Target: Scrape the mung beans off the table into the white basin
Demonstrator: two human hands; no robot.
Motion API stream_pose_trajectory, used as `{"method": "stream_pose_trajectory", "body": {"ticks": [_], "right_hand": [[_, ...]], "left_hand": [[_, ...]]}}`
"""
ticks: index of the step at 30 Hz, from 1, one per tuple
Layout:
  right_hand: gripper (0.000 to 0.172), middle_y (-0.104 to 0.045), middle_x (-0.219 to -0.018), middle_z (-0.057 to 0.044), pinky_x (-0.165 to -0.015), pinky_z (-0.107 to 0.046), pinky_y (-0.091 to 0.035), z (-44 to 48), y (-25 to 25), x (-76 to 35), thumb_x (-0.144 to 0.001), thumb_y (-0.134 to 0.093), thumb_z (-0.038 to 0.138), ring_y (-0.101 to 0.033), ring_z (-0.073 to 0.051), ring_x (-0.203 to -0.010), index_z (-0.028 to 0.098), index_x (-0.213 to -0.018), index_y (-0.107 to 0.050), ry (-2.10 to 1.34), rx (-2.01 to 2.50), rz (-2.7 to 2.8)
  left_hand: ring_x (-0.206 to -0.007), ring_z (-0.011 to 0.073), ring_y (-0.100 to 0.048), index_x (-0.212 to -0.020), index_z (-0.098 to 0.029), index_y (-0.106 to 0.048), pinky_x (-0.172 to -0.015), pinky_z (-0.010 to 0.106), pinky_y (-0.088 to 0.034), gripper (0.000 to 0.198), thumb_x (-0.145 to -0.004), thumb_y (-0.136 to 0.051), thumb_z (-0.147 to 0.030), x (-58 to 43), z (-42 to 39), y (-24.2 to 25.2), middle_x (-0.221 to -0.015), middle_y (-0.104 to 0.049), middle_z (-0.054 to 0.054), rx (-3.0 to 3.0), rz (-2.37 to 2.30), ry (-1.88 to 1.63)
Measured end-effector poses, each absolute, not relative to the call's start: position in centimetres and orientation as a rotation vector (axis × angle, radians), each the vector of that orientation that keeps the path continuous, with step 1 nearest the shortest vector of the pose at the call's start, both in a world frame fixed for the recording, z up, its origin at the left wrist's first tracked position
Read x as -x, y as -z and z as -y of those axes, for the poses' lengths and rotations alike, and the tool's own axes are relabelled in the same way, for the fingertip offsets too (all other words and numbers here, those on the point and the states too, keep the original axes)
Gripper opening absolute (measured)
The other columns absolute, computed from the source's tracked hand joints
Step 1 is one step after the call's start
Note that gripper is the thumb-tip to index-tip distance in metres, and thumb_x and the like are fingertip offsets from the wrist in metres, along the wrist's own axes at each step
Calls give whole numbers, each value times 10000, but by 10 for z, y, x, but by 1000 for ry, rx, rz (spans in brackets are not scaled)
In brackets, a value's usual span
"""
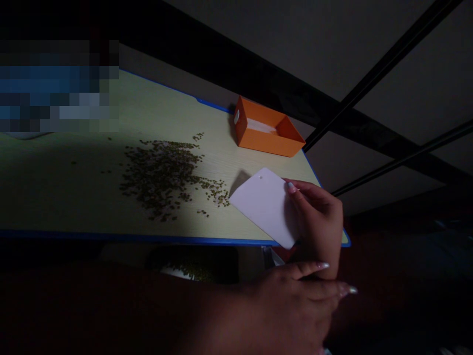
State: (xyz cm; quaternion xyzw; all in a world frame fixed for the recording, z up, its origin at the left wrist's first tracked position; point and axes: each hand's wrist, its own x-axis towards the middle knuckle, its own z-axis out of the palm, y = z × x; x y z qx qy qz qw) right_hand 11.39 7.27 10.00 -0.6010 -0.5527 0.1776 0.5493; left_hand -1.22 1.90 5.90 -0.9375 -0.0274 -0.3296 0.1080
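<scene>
My right hand is closed on a white plastic scraper, a flat trapezoid with a small hole near one corner. My thumb lies on its face. The scraper is tilted over the right part of the table, with one corner by the edge of a spread of small green beans. My left hand reaches across from the left, its stretched fingers lying apart over my right wrist. Its lower fingers are partly hidden. Beyond the scraper stands an orange open box with something whitish inside.
The pale table top has a blue edge. Below its near edge, a dark container holds more green beans. A dark-framed panelled wall or cabinet runs behind. At the upper left, a pixelated patch hides part of the scene.
</scene>
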Motion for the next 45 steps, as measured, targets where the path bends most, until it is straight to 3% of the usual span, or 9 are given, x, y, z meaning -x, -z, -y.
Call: {"method": "stream_pose_trajectory", "body": {"ticks": [24, 45], "right_hand": [[104, -799, -957, -24, -823, -347, -571, -72, -102, -108, -805, -736, 315, -734, -189, -888, 244, -865, -783, -486, 1377, 1321], [78, -799, -965, 8, -804, -321, -571, -76, -100, -107, -818, -727, 265, -734, -172, -895, 277, -870, -784, -449, 1326, 1320]], "left_hand": [[-1361, 97, -421, -1165, -224, -612, -1173, 313, -326, 452, -912, -300, -429, 15, -20, -61, -1376, -570, -19, 2753, 128, 972], [-1372, 132, -421, -1125, -239, -644, -1174, 339, -326, 453, -909, -308, -452, 12, -20, -58, -1335, -602, -17, 2718, 115, 1011]]}}
